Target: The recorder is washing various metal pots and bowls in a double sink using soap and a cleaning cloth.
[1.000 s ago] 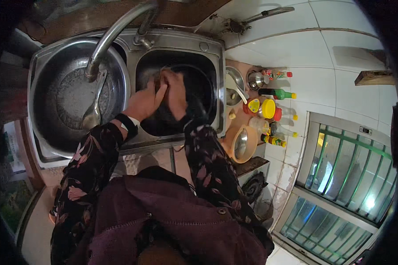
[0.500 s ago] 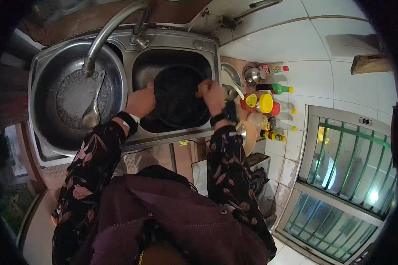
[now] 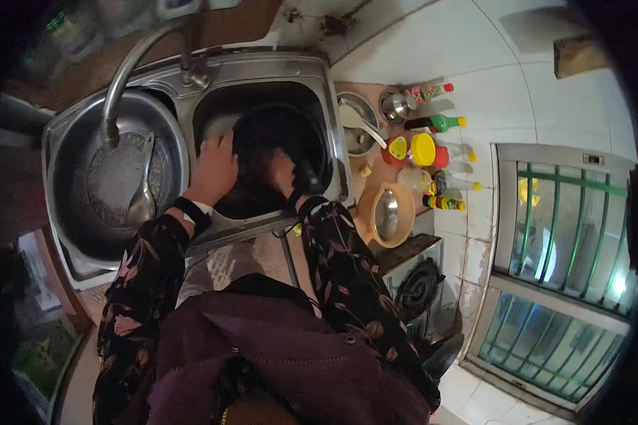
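A round black pan (image 3: pixel 266 134) lies in the right basin of the steel sink (image 3: pixel 322 99). What looks like its dark handle (image 3: pixel 307 173) points toward my right wrist. My left hand (image 3: pixel 215 168) is at the pan's left rim, fingers stretched toward the far side of the basin and slightly apart. Over the pan's inside, toward its near right, is my right hand (image 3: pixel 282 172). Motion smears its fingers, so whether anything is in them is hidden.
A large steel bowl (image 3: pixel 60 177) fills the left basin, holding water and a ladle (image 3: pixel 143 202) under the curved faucet (image 3: pixel 113 99). Bottles and jars (image 3: pixel 423 150), a steel dish (image 3: pixel 354 106) and a peach-coloured basin (image 3: pixel 365 212) stand to the right, above a gas burner (image 3: pixel 418 287).
My right hand has left the pan's right rim and moved left and nearer, over its inside. My left hand's fingers have straightened at the left rim. The head view has shifted.
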The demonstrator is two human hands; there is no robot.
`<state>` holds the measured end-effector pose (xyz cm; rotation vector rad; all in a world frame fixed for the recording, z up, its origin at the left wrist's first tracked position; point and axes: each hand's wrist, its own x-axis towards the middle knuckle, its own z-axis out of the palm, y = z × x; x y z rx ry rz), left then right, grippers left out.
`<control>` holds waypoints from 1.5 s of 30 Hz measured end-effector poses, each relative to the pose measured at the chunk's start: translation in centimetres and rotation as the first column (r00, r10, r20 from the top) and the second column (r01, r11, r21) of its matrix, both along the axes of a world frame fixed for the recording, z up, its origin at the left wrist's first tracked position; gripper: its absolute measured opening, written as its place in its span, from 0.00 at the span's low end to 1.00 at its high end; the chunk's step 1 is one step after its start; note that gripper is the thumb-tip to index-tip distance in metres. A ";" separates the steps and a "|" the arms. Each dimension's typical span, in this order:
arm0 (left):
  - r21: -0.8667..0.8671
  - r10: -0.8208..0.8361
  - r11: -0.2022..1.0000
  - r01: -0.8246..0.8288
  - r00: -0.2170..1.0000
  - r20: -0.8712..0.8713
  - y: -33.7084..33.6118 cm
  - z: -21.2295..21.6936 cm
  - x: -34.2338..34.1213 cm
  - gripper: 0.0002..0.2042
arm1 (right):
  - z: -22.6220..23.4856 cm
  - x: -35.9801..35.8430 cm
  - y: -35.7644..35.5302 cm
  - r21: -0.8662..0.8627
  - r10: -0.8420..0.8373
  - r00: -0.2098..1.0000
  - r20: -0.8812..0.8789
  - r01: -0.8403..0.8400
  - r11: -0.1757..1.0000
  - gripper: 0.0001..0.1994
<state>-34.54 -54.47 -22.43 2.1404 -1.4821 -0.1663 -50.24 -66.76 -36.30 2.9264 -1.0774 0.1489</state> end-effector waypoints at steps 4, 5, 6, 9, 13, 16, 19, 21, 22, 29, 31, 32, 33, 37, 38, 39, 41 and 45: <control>-0.037 -0.193 0.981 0.191 0.928 -0.320 -2.7 1.8 -2.6 0.20 | 6.6 -2.3 -2.4 0.311 -0.100 0.989 0.105 0.063 0.948 0.14; -0.042 -0.213 0.977 0.211 0.925 -0.316 -3.1 1.0 -2.7 0.20 | 8.7 -1.9 -2.1 0.307 -0.119 0.987 0.108 0.081 0.948 0.14; -0.014 -0.120 0.992 0.125 0.901 -0.416 -3.1 -1.2 -2.1 0.20 | 11.1 -1.0 -1.3 0.506 -0.107 0.973 0.205 -0.011 0.862 0.13; 0.048 0.004 0.998 0.032 0.793 -0.609 -4.2 -4.2 -2.1 0.19 | 15.4 -0.7 0.1 0.894 -0.440 0.837 0.324 -0.118 0.433 0.12; 0.056 0.065 0.998 -0.039 0.321 -0.945 -5.8 -0.3 -3.8 0.17 | 15.9 -2.2 1.3 0.901 -0.685 0.588 0.431 -0.327 0.286 0.13; 0.064 0.058 0.997 -0.029 -0.168 -0.984 -6.1 0.9 -4.9 0.15 | 14.6 -1.0 2.5 0.853 -0.926 0.089 0.367 -0.429 0.297 0.15; 0.077 0.060 0.996 0.040 0.330 -0.942 -6.1 1.6 -5.9 0.14 | 15.3 0.0 2.9 0.870 -0.965 0.088 0.246 -0.460 0.179 0.16; 0.096 0.061 0.994 0.059 0.426 -0.903 -5.9 3.0 -7.0 0.13 | 15.0 0.1 2.8 0.871 -0.980 0.084 0.182 -0.476 0.121 0.16; 0.114 0.066 0.992 0.062 0.514 -0.856 -5.6 4.0 -7.4 0.12 | 14.5 0.1 2.7 0.789 -0.989 0.078 0.122 -0.612 0.050 0.18; -0.002 -0.260 0.965 0.261 0.963 -0.076 -4.6 5.1 -6.9 0.12 | 12.6 0.5 1.3 0.678 -0.992 -0.009 0.129 -0.729 0.095 0.16; -0.077 -0.203 0.978 0.194 0.972 -0.122 -3.9 5.5 -6.7 0.13 | 12.9 0.7 0.0 0.888 -0.956 0.177 0.233 -0.440 0.135 0.14; -0.076 -0.184 0.981 0.176 0.976 -0.117 -3.5 5.2 -6.4 0.13 | 12.6 1.2 -0.5 0.944 -0.922 0.288 0.258 -0.278 0.178 0.14; -0.108 -0.202 0.976 0.187 0.968 -0.148 -3.3 4.3 -6.1 0.13 | 12.1 1.5 -0.8 0.943 -0.916 0.306 0.259 -0.285 0.172 0.14; -0.128 -0.199 0.978 0.164 0.921 -0.336 -3.0 3.1 -5.9 0.14 | 8.6 1.2 -2.3 0.686 -0.541 0.681 0.493 0.078 0.723 0.20; -0.069 -0.169 0.986 0.155 0.867 -0.468 -2.8 3.4 -6.1 0.14 | 8.4 0.8 -2.0 0.673 -0.530 0.714 0.458 0.110 0.731 0.22; -0.013 -0.134 0.987 0.157 0.795 -0.591 -2.7 3.4 -6.0 0.15 | 8.1 0.7 -1.8 0.657 -0.521 0.742 0.422 0.146 0.739 0.25; 0.026 -0.104 0.989 0.149 0.793 -0.601 -1.9 2.0 -5.5 0.15 | 8.9 1.7 -0.3 0.773 -0.601 0.697 0.391 0.106 0.625 0.19; 0.055 -0.158 0.967 0.249 0.757 -0.634 -2.1 1.5 -5.9 0.16 | 10.1 1.7 0.1 0.854 -0.739 0.569 0.361 0.117 0.508 0.13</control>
